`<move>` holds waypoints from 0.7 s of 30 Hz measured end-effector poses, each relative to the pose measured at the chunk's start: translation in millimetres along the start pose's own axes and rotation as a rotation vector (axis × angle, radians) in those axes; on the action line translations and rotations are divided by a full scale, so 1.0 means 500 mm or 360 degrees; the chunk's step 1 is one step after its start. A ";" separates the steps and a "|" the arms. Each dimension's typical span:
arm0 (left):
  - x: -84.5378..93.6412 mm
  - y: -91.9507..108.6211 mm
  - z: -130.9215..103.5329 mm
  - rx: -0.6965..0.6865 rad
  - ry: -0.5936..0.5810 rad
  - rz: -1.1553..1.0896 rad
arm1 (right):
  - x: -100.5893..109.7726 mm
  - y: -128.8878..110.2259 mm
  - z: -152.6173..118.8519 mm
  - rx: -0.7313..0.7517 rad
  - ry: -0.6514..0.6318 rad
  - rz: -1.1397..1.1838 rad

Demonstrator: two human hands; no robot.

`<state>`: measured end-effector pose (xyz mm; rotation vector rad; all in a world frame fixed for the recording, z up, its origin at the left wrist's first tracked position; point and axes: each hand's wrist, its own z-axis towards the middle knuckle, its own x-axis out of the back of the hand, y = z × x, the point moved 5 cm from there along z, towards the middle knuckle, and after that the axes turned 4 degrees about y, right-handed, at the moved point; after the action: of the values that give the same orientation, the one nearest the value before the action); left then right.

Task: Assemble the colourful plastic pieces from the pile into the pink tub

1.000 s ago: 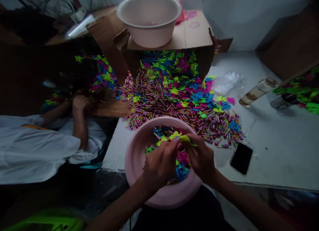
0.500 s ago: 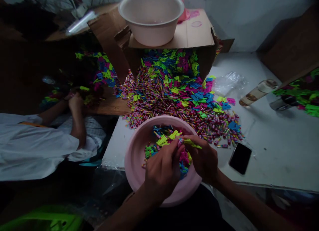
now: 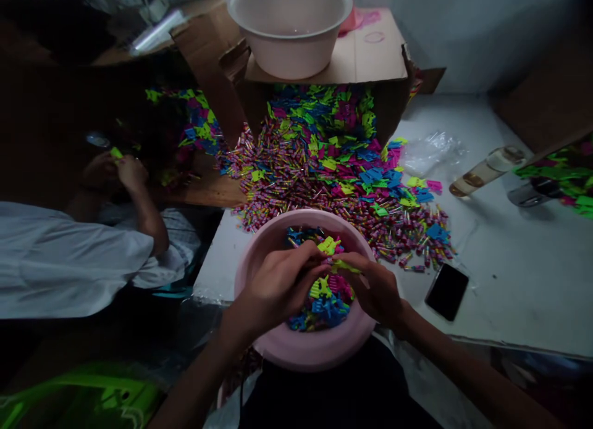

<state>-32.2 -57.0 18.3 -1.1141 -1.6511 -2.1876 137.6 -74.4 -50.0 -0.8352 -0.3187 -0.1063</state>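
Over a pink basin (image 3: 250,256), my two hands meet fingertip to fingertip. My right hand (image 3: 377,287) pinches a small yellow-green plastic piece (image 3: 346,266). My left hand (image 3: 278,284) is closed at its fingertips, next to that piece's left end. A tiny pinkish bit shows between its thumb and forefinger, too small and dim to name. Below the hands, the basin holds blue plastic pieces (image 3: 327,310), along with yellow and magenta ones. Part of the basin's contents is hidden behind my left hand.
Behind the basin spreads a heap of small striped tubes (image 3: 287,182) and coloured plastic pieces (image 3: 370,170), spilling from a cardboard box (image 3: 389,52). A white basin (image 3: 291,46) stands on the box. Rightward are a phone (image 3: 447,292) and a bottle (image 3: 486,170). A co-worker's hands (image 3: 125,170) are at left.
My left hand has shifted left and turned flatter, uncovering more of the basin's contents. My right hand still holds the yellow-green piece. The co-worker's hands have moved left and up.
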 end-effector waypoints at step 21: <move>-0.015 -0.064 0.024 0.0331 0.0072 -0.0516 | 0.007 0.033 0.027 -0.0934 0.0036 0.0456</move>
<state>-39.2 -36.8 -9.6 -0.7814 -2.1061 -2.1318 141.3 -53.4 -52.4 -1.4510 -0.1408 0.0640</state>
